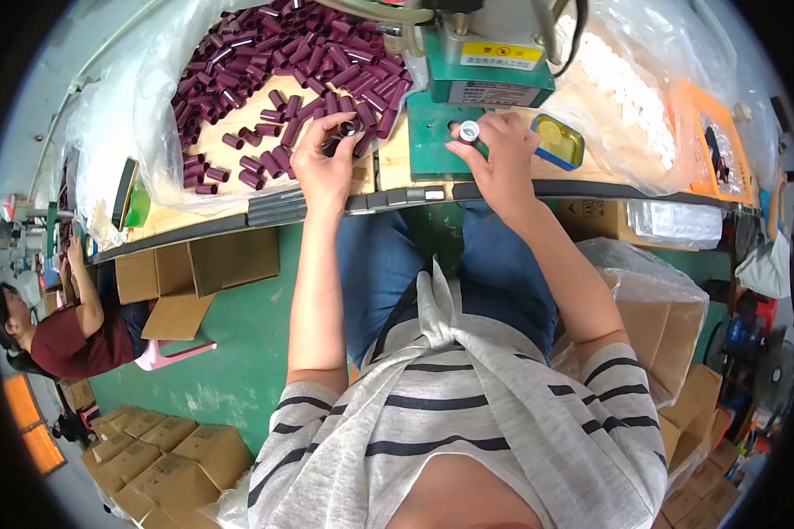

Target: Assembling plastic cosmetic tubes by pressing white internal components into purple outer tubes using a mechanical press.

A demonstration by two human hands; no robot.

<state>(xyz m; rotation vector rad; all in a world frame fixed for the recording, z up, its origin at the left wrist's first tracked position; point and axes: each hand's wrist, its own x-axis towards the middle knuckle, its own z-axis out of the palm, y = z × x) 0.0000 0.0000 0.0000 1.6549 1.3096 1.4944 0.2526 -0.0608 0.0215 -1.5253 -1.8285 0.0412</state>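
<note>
My left hand [325, 163] is closed on a dark purple tube [350, 129], its open round end facing up, beside a pile of similar purple tubes [313, 53]. Between the thumb and fingers of my right hand [501, 159] is a small white ring-shaped piece [469, 131]. Whether a tube sits under that piece is hidden. This hand is over the green base plate [426, 145] of a bench press, in front of the green press head [490, 84].
To the right of the press lie a blue-rimmed tin [559, 141], a heap of white pieces [622, 88] on clear plastic and an orange tray [730, 145]. Cardboard boxes [234, 260] stand below the bench. Another person [84, 331] sits at far left.
</note>
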